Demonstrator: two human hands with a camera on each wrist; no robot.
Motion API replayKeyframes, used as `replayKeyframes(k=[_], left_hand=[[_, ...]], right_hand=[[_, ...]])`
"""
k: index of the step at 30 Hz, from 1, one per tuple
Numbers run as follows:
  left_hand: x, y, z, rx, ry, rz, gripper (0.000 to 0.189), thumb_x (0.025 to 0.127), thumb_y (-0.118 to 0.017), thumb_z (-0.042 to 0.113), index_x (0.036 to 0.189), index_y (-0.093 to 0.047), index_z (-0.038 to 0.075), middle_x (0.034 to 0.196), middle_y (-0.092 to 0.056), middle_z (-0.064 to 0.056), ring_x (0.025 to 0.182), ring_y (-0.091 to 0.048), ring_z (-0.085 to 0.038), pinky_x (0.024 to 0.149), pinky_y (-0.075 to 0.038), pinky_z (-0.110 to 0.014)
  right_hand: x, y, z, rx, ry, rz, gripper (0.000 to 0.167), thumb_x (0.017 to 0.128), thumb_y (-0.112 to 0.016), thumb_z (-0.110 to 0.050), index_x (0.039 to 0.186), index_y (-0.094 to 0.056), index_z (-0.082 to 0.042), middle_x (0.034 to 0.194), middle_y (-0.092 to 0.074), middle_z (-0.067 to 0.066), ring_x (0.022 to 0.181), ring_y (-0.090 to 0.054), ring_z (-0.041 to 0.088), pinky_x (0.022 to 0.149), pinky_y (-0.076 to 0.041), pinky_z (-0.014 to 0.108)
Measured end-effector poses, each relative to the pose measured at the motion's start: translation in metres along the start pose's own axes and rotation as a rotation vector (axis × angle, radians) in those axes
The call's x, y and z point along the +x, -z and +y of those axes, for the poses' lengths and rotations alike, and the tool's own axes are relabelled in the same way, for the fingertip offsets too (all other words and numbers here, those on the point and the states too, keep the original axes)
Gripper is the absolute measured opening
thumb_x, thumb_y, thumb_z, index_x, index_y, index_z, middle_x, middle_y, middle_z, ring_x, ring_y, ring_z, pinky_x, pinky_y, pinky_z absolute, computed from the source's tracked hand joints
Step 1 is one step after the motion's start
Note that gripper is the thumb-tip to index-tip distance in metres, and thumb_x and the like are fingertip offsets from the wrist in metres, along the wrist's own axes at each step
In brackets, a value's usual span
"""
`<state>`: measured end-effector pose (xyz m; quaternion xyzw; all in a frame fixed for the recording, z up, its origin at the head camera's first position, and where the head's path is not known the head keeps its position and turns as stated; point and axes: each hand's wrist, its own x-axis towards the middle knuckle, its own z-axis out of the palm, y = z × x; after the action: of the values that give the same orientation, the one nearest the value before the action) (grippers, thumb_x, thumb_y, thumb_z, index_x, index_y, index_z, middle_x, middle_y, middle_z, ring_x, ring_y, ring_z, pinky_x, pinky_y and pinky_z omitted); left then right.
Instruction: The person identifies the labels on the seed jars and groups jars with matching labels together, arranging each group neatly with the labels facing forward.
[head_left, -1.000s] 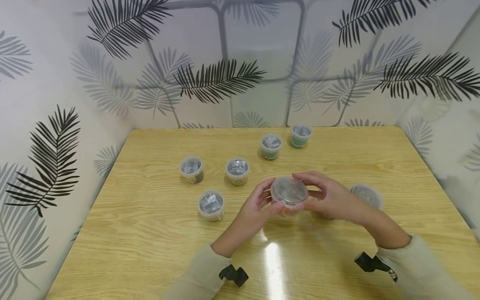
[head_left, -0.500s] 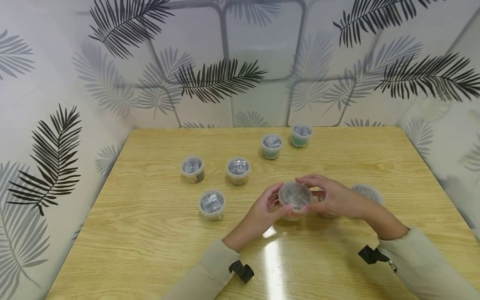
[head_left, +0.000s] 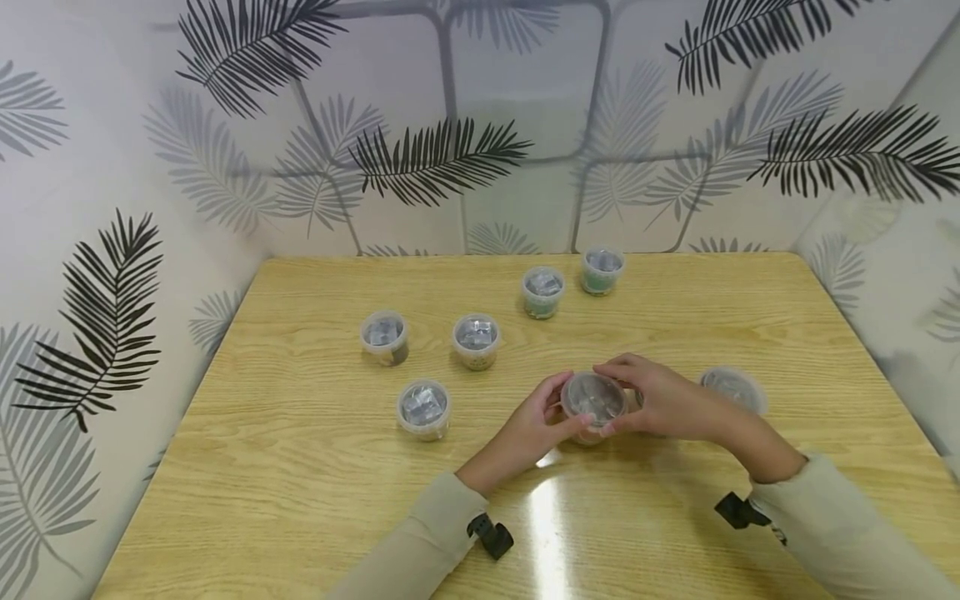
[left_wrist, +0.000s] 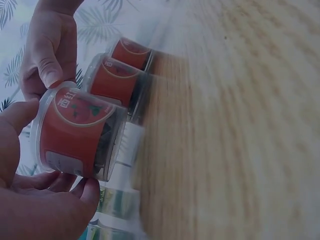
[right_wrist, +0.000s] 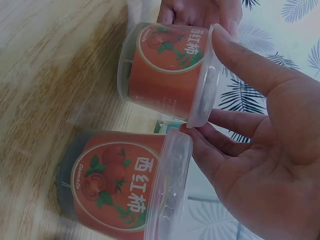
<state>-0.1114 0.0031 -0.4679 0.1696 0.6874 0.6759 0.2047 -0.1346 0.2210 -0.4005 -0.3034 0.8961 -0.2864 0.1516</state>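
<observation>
A clear plastic tub with a red tomato label (right_wrist: pixel 167 92) and a clear lid sits between both hands, upright and low at the table. My left hand (head_left: pixel 528 433) curls round its left side, thumb near the lid rim and fingers beneath it in the left wrist view. On the other side my right hand (head_left: pixel 667 400) pinches the lid rim between thumb and fingertips. A second red tomato tub (right_wrist: pixel 117 182) stands close by, mostly hidden behind my right hand in the head view. Whether the held tub's base touches the wood cannot be made out.
A third lidded tub (head_left: pixel 733 390) stands to the right. Green-labelled tubs (head_left: pixel 542 292) (head_left: pixel 602 271) are at the back. Further tubs (head_left: pixel 385 337) (head_left: pixel 476 342) (head_left: pixel 423 410) stand on the left of the wooden table (head_left: pixel 285 500). Leaf-patterned cloth (head_left: pixel 517 208) hangs behind.
Both hands have brought the red-labelled tub to the right and down toward the table, beside the other red tubs. The remaining tubs have stayed where they were.
</observation>
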Motion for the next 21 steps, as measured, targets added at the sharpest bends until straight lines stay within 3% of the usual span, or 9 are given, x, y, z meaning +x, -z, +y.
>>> replayKeyframes(k=[9, 16, 21], left_hand=[[0.0022, -0.0016, 0.0019, 0.077, 0.036, 0.004, 0.072, 0.088, -0.064, 0.033, 0.145, -0.026, 0.012, 0.139, -0.041, 0.001, 0.122, -0.044, -0.014, 0.097, -0.040, -0.028], [0.0059, -0.0024, -0.0014, 0.059, 0.018, -0.022, 0.074, 0.089, -0.064, 0.030, 0.146, -0.024, 0.008, 0.140, -0.040, -0.001, 0.121, -0.045, -0.013, 0.096, -0.041, -0.025], [0.0070, -0.0038, 0.0002, 0.032, 0.040, -0.045, 0.071, 0.088, -0.065, 0.029, 0.146, -0.025, 0.012, 0.141, -0.037, -0.001, 0.122, -0.044, -0.011, 0.095, -0.041, -0.024]], right_hand=[[-0.0004, 0.0000, -0.0020, -0.070, -0.015, -0.021, 0.083, 0.075, -0.075, -0.044, 0.134, -0.044, 0.004, 0.129, -0.046, 0.018, 0.111, -0.051, 0.031, 0.085, -0.048, 0.045], [-0.0010, 0.0015, -0.0055, -0.109, 0.028, -0.025, 0.081, 0.076, -0.075, -0.040, 0.136, -0.043, 0.004, 0.129, -0.045, 0.018, 0.099, -0.055, 0.023, 0.075, -0.049, 0.033], [0.0000, 0.0006, -0.0058, -0.140, 0.046, -0.037, 0.081, 0.075, -0.078, -0.034, 0.136, -0.041, 0.005, 0.132, -0.043, 0.020, 0.092, -0.056, 0.019, 0.075, -0.049, 0.033]])
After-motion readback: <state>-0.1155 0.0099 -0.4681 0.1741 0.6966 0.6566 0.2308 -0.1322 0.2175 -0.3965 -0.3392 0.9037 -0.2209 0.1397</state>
